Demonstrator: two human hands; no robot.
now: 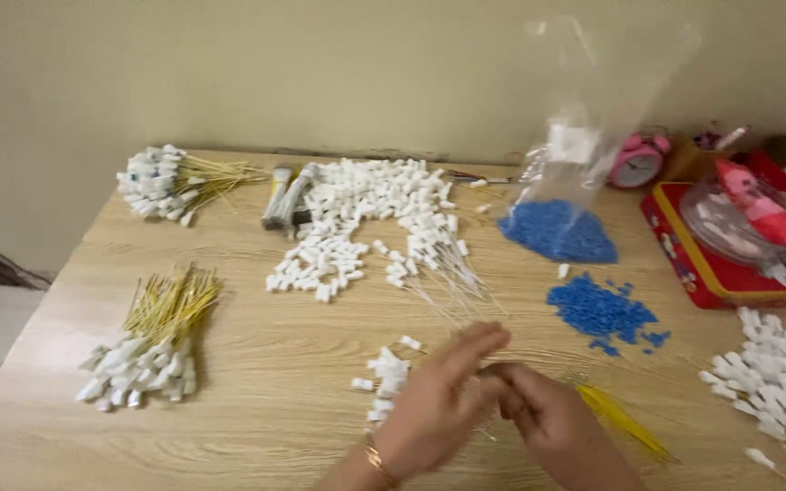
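both hands meet low over the desk [256, 273]: left hand [438, 400] and right hand [552, 423] touch at the fingertips, pinched on something too blurred to tell. small white caps [386, 377] lie just left, yellow wires [625, 420] just right.

Head camera looks down close over the wooden table [256, 273], facing the wall [229, 73].

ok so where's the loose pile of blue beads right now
In the head view, the loose blue beads lie right of centre on the wooden table, just in front of the clear bag of blue beads.
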